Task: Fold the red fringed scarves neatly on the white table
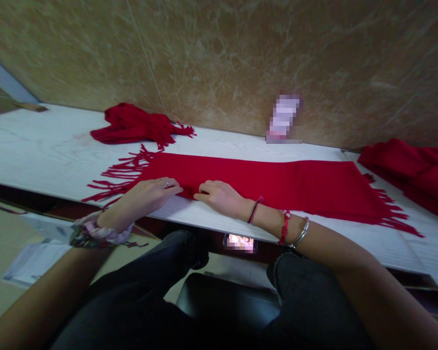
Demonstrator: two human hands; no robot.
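A red fringed scarf (270, 182) lies stretched lengthwise on a white wood-grain table, its tassels spreading at both ends. My left hand (156, 192) is closed at the scarf's near edge, towards the left end, with a ring on one finger. A short way to its right, my right hand (221, 197) curls its fingers over the same edge, closed on the cloth. The fingertips of both hands point towards each other, and the undersides of the fingers are hidden.
Against the marbled wall, a crumpled red scarf (135, 124) rests on the table (40, 141). More red cloth (416, 170) is heaped at the right. A blurred-out pinkish object (283, 119) leans on the wall. Below the table edge, a lit screen (240, 243) shows above a dark stool (226, 301).
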